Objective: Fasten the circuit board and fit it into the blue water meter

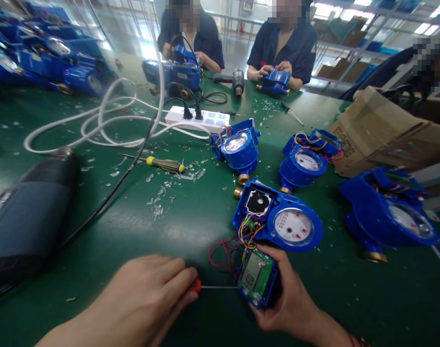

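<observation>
My left hand (158, 289) is closed around the red handle of a screwdriver (220, 287), whose thin shaft reaches right to the edge of a display module. That display module (258, 277), a green circuit board with a small LCD in a blue case, sits in the grip of my right hand (290, 294). Thin coloured wires (247, 231) run from it to an opened blue water meter (295, 226) just beyond, with a round white dial and a black part in its box. Most of the screwdriver's handle is hidden by my fingers.
More blue meters (238, 144) stand behind and at right. A yellow-black screwdriver (165, 165), plastic scraps and a white power strip (198, 118) lie on the green table. A heat gun (32, 212) is at left, a cardboard box (379, 130) at right. Two co-workers handle meters opposite.
</observation>
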Action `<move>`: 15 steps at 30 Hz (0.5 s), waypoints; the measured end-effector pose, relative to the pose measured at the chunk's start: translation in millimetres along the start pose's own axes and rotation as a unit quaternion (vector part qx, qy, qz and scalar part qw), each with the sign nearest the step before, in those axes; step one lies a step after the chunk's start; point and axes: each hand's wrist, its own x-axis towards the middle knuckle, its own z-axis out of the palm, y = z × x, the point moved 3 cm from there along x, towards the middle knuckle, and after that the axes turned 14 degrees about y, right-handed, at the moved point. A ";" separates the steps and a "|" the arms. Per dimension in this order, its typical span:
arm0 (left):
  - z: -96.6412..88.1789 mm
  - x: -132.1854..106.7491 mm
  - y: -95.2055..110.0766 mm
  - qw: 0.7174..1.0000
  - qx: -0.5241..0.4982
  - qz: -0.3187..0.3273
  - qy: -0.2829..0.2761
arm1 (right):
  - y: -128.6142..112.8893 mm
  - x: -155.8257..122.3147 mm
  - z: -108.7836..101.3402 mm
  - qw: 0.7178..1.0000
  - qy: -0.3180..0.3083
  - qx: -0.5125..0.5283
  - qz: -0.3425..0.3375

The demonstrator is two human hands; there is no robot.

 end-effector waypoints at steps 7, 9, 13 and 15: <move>-1.9 10.9 -7.0 0.980 -0.082 -0.070 -0.167 | -3.6 0.7 -0.4 1.000 -0.008 0.020 0.017; -2.3 12.5 -10.0 0.973 -0.127 -0.077 -0.176 | -4.8 0.1 -0.1 0.998 -0.018 0.046 0.042; -0.4 14.1 -15.0 0.965 -0.170 -0.080 -0.183 | -6.1 -0.1 0.1 0.993 -0.038 0.084 0.071; 2.0 16.0 -16.3 0.963 -0.182 -0.074 -0.187 | -5.6 0.5 -0.5 0.993 -0.041 0.082 0.077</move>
